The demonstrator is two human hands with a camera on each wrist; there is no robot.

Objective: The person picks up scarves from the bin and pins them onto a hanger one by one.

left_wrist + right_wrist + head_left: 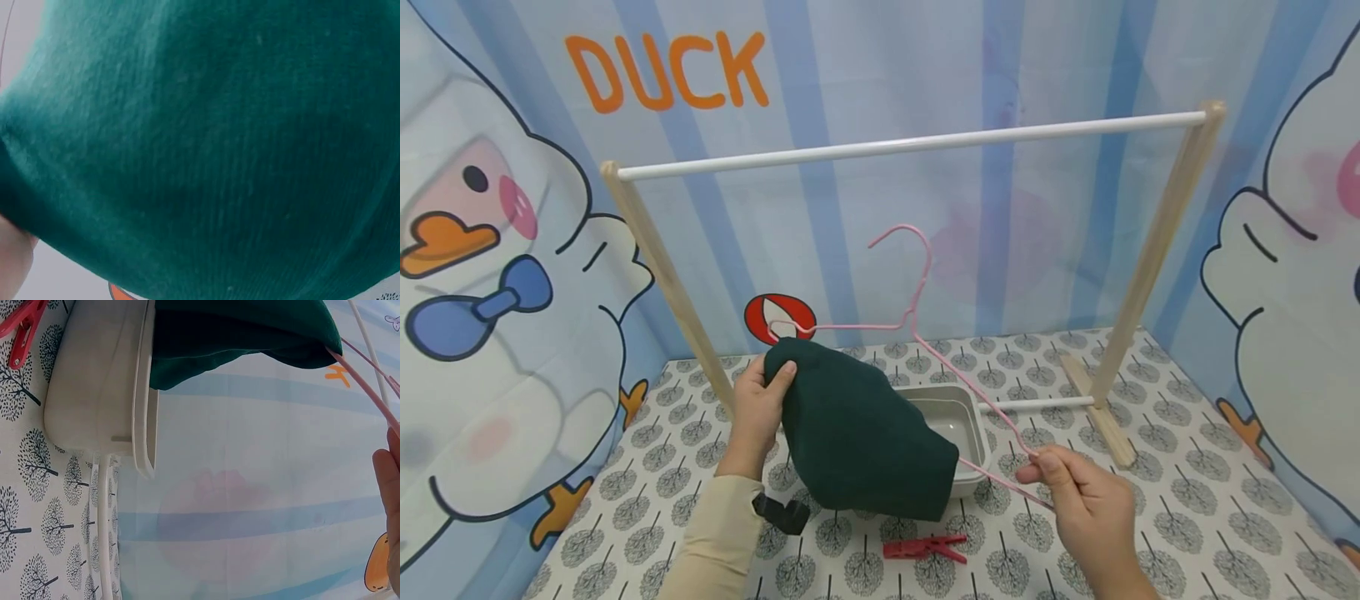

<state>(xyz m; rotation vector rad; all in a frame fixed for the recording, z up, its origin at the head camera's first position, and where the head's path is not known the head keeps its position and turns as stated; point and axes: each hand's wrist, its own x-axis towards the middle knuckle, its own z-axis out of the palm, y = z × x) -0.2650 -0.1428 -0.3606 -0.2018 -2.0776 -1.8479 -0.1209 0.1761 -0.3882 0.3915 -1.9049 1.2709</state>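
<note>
A dark green cloth hangs over the lower bar of a pink hanger, which is tilted with its hook upward. My left hand pinches the cloth's upper left corner, thumb in front, close to the hanger's left end. At the hanger's right corner, my right hand grips the pink wire. Green fabric fills most of the left wrist view. From the right wrist, the cloth shows draped beside the bin, with fingers at the hanger wire.
Behind the cloth stands a pale grey bin, partly covered by it. A red clothespin lies on the tree-patterned tablecloth. A drying rack with a white top rod and wooden posts spans the back.
</note>
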